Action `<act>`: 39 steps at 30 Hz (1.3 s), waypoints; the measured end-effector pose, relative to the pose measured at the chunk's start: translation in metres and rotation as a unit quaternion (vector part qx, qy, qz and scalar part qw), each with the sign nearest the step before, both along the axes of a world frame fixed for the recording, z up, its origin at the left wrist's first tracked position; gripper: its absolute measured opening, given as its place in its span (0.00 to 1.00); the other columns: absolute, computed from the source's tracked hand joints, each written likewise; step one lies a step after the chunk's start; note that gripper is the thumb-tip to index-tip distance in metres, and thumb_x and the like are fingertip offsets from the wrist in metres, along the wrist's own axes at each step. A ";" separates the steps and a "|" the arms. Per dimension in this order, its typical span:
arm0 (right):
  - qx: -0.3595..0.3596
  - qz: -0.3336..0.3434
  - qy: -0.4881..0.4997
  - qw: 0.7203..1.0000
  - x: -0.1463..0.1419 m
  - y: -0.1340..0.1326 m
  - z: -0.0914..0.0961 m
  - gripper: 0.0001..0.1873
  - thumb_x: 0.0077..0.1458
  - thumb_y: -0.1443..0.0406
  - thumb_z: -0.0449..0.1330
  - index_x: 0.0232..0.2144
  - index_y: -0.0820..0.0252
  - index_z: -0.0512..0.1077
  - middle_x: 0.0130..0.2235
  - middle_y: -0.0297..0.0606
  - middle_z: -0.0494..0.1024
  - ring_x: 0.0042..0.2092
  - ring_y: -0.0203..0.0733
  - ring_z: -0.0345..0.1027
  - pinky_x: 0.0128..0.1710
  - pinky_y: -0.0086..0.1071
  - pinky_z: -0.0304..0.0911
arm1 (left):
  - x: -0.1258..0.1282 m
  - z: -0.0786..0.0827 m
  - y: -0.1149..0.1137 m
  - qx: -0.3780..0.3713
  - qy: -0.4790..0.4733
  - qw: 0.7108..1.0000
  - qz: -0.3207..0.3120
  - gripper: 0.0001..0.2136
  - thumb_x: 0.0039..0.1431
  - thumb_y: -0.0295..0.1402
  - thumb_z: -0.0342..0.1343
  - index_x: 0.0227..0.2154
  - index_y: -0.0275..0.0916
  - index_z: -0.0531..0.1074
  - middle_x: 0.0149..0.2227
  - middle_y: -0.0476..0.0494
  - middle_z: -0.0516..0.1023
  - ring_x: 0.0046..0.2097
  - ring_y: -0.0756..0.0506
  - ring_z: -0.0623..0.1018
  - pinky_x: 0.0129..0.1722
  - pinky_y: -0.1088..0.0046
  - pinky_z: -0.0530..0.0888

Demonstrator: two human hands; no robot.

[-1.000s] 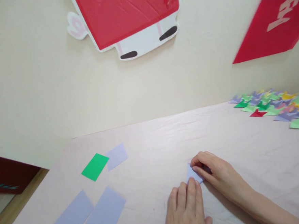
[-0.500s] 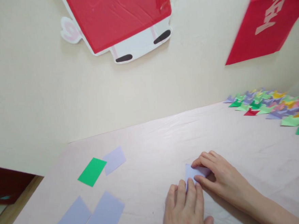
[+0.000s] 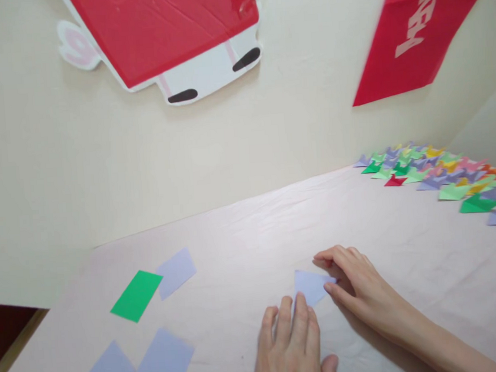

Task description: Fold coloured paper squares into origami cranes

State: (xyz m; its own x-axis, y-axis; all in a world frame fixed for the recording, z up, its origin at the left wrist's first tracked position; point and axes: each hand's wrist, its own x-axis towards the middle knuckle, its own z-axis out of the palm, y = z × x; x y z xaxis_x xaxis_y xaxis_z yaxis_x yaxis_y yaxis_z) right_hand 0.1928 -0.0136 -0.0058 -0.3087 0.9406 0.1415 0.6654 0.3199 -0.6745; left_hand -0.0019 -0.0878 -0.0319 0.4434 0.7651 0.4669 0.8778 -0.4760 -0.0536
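Observation:
A small folded piece of lilac paper [image 3: 311, 287] lies on the table, coming to a point at its right end. My left hand [image 3: 288, 342] is laid flat, palm down, with its fingertips on the paper's near left edge; part of the paper is hidden beneath them. From the right reaches my right hand [image 3: 357, 283], its thumb at the paper's pointed corner. The index finger arches above and beyond the paper, apart from the thumb, and nothing shows gripped between them.
To the left on the pale table cover [image 3: 219, 256] lie a green sheet [image 3: 137, 296], a lilac sheet [image 3: 177, 272] touching it, and two larger lilac sheets [image 3: 158, 365] nearer me. Several colourful folded paper pieces [image 3: 434, 181] stand along the right. Behind rises a wall with red decorations [image 3: 428, 31].
My right index finger has lifted off the paper and spread from the thumb, uncovering more of the paper. The left hand stays flat on it. The whole view has shifted to the right.

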 end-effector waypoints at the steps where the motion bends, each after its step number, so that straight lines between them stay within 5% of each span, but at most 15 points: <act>1: 0.002 -0.002 0.005 1.000 0.003 0.000 -0.001 0.15 0.54 0.70 0.55 0.45 0.56 0.66 0.45 0.42 0.73 0.46 0.50 0.63 0.47 0.46 0.59 | -0.001 0.002 0.000 0.003 -0.008 1.000 0.004 0.21 0.59 0.51 0.55 0.45 0.40 0.75 0.53 0.46 0.77 0.52 0.39 0.72 0.52 0.60 0.64; 11: -0.006 -0.009 0.047 0.999 0.014 0.002 -0.002 0.18 0.52 0.72 0.50 0.45 0.55 0.68 0.45 0.43 0.74 0.48 0.50 0.64 0.49 0.47 0.61 | -0.028 0.008 -0.012 0.027 -0.015 0.999 0.030 0.12 0.59 0.44 0.58 0.41 0.45 0.75 0.52 0.46 0.78 0.50 0.40 0.74 0.49 0.60 0.63; 16: 0.012 -0.003 0.078 0.997 0.016 0.002 0.001 0.15 0.60 0.69 0.46 0.43 0.54 0.70 0.43 0.43 0.74 0.48 0.49 0.65 0.49 0.46 0.62 | -0.038 0.008 -0.018 0.004 -0.037 0.998 0.043 0.09 0.58 0.39 0.58 0.41 0.45 0.74 0.53 0.45 0.77 0.51 0.38 0.74 0.49 0.58 0.64; 19: 0.016 0.022 0.044 0.999 0.009 0.001 0.005 0.14 0.60 0.63 0.53 0.48 0.54 0.71 0.50 0.45 0.71 0.53 0.52 0.62 0.54 0.49 0.59 | -0.034 0.008 -0.017 -0.041 -0.066 0.996 0.047 0.14 0.57 0.32 0.56 0.47 0.41 0.71 0.57 0.41 0.73 0.54 0.37 0.72 0.51 0.57 0.65; 24: 0.016 0.093 0.001 0.996 -0.008 -0.004 0.016 0.16 0.50 0.71 0.61 0.43 0.54 0.70 0.52 0.43 0.68 0.55 0.52 0.57 0.55 0.49 0.57 | -0.014 0.013 -0.007 -0.108 -0.147 0.983 -0.001 0.40 0.52 0.24 0.53 0.67 0.31 0.42 0.63 0.33 0.64 0.62 0.38 0.65 0.57 0.58 0.65; 29: 0.075 0.169 0.003 0.983 -0.007 -0.007 0.022 0.14 0.52 0.78 0.53 0.34 0.55 0.70 0.47 0.40 0.70 0.51 0.47 0.58 0.51 0.41 0.59 | -0.008 0.020 0.008 -0.186 -0.118 0.972 -0.083 0.49 0.54 0.28 0.55 0.67 0.32 0.22 0.67 0.32 0.57 0.67 0.38 0.59 0.60 0.52 0.61; 35: 0.147 0.200 -0.036 0.968 0.010 0.008 0.018 0.18 0.49 0.80 0.50 0.32 0.54 0.70 0.39 0.35 0.76 0.45 0.45 0.63 0.47 0.39 0.58 | -0.014 0.019 0.013 -0.220 -0.015 0.971 -0.088 0.45 0.61 0.56 0.49 0.69 0.32 0.35 0.67 0.37 0.55 0.68 0.36 0.55 0.61 0.51 0.61; 39: 0.166 0.183 -0.087 0.965 0.016 0.017 0.020 0.18 0.47 0.81 0.50 0.30 0.55 0.70 0.37 0.34 0.80 0.43 0.45 0.66 0.46 0.41 0.57 | -0.004 0.000 0.004 -0.130 0.005 0.989 -0.066 0.41 0.59 0.59 0.48 0.66 0.33 0.53 0.66 0.36 0.60 0.64 0.37 0.63 0.57 0.56 0.66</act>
State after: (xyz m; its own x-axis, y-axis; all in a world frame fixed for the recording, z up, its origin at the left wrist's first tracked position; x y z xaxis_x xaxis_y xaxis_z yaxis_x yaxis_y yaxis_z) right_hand 0.2086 0.0033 0.0142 -0.6581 0.6755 0.3325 0.5601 0.7344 -0.3834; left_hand -0.0057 -0.0836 -0.0318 0.5507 0.7942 0.2569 0.8077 -0.5847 0.0762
